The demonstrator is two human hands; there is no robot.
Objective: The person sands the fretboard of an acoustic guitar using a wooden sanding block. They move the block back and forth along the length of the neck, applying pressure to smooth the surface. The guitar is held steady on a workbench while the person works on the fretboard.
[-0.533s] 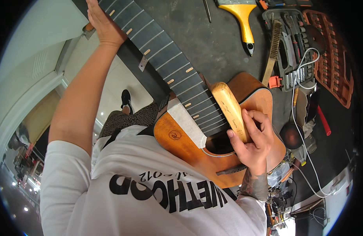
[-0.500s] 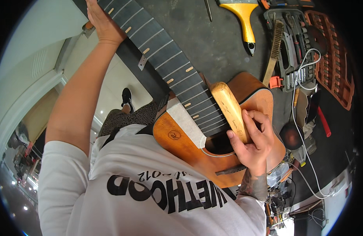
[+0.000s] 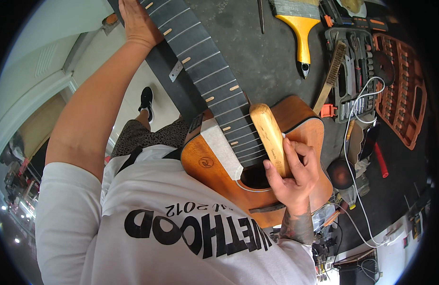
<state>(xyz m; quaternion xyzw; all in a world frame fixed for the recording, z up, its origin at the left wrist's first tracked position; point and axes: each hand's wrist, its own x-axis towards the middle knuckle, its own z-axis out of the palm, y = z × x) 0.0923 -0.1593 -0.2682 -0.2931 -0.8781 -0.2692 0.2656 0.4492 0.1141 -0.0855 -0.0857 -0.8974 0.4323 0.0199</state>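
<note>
"White cotton is covering the shoulder farthest left of the guitar (image 3: 243,198), yes?"

"Yes, that sleeve (image 3: 67,204) is sitting left of the guitar's body, and a bare forearm is reaching from it toward the neck."

"What is the left hand (image 3: 139,26) doing?"

"It is resting along the near edge of the guitar's neck. Its fingertips are running out of view, so I can't tell how tightly it is gripping."

"And next?"

"One dark shoe (image 3: 147,102) is showing on the floor left of the guitar. A small metal plate (image 3: 176,71) is lying just beside its neck. Then the dark fretboard (image 3: 207,66) is slanting down to the guitar's body, with a pale strip (image 3: 220,148) covering the top beside its lower end."

"Where is the wooden block (image 3: 268,135)?"

"It is lying lengthwise at the far edge of the guitar's fretboard, reaching toward the soundhole. The right hand (image 3: 298,178) is holding its lower end, thumb on one side and fingers on the other, closed to the block's width."

"Farther right?"

"Beyond the guitar's body, a yellow-handled paintbrush (image 3: 301,40) is lying on the bench, then a wire brush (image 3: 331,78) is leaning by a grey tool case (image 3: 342,97). A white cable (image 3: 348,152) is winding right of the guitar, and a red tube (image 3: 381,160) is lying past it."
</note>
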